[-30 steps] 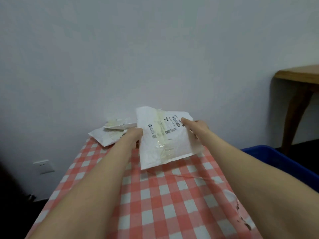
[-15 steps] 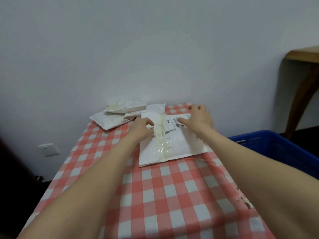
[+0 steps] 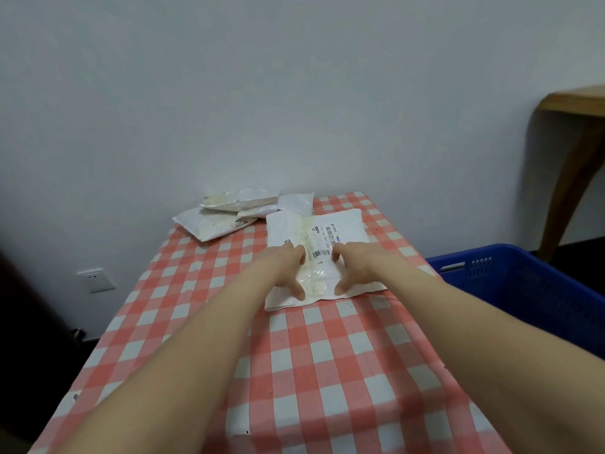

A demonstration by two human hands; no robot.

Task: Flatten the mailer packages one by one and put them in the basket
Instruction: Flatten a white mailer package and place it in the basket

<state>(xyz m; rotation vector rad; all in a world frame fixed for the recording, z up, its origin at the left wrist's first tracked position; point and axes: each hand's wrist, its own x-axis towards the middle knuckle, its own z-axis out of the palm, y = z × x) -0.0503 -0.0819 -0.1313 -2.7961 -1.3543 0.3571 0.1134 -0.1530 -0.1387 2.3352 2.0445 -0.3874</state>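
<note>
The white mailer [image 3: 340,224] lies flat on the checked tablecloth [image 3: 294,355]. The left hand [image 3: 284,267] and the right hand [image 3: 357,267] press down on its near half, side by side. Their fingers are spread and fairly straight, the thumbs angle in toward each other, and nothing is pinched. This looks like the flattening step, with the drop into the basket not yet done. The glossy strip down the middle of the mailer looks slick, so a forward stroke could push the whole packet along the cloth instead of squeezing it flat. Such a slide would drive it into the pile of mailers [image 3: 222,221], which sits just beyond its far left corner and almost touches it. The cloth could also bunch under the palms. The right edge of the mailer lies near the table's right edge, so a sideways push could tip that corner over. The blue basket [image 3: 484,267] stands to the right of the mailer and lower, past that edge. A packet that goes over unflattened might land in it or beside it. On the near side of the mailer the cloth runs on a good way, which gives room to draw it back. To its left a band of cloth lies between it and the table's left edge. The short path from the mailer rightward to the basket looks unobstructed.
</note>
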